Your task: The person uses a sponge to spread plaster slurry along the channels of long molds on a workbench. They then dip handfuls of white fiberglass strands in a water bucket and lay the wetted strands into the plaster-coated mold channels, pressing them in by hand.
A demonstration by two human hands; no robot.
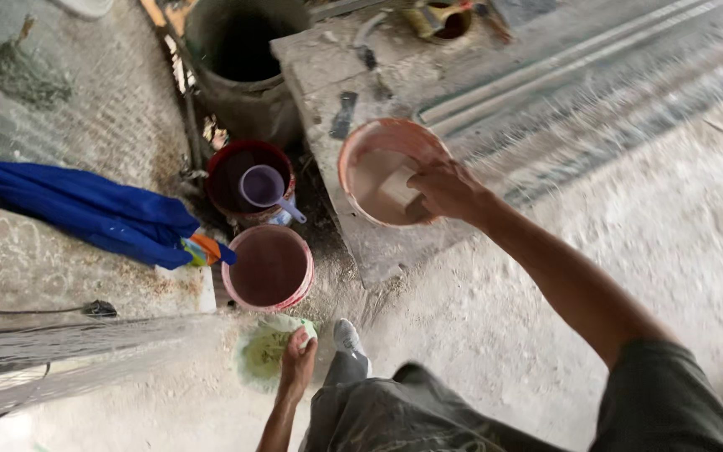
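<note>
On the dusty concrete, right hand [445, 191] grips a trowel inside the round bowl [361, 142]; left hand [298, 362] clasps a green tub [263, 351].

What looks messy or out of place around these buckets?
The pale bucket under the right hand sits tilted on a paint-smeared slab. A blue cloth lies crumpled beside the red buckets. The left hand grips a stained green tub.
</note>
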